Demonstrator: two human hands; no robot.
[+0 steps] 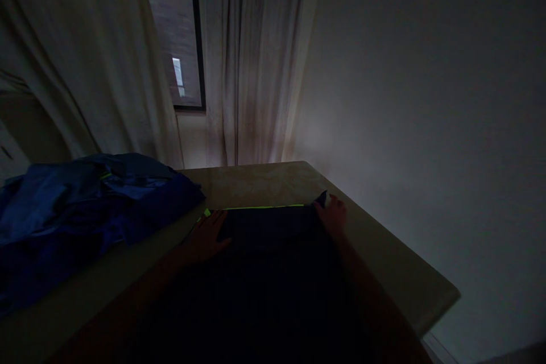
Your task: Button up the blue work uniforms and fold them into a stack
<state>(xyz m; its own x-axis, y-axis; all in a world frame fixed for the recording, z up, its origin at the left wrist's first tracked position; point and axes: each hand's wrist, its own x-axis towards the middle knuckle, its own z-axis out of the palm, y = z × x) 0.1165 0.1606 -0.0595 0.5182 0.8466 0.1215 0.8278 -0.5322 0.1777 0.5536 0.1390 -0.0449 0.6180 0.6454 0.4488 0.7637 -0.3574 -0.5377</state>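
Left hand [207, 237] is lying flat, released; right hand [333, 214] is pinching a dark cloth [264, 244].
Forearms [147, 281] are reaching forward, left fingers [218, 219] spreading near the far edge, right ones curling around a corner; the cloth is resting on the desk [264, 180] beside a blue fabric heap [85, 205].

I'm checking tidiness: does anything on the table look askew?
The dark cloth: its far right corner, at the right hand, pokes up, whereas its yellow-green far edge runs nearly straight. The blue cloth heap on the left is rumpled; dimness hides finer detail.
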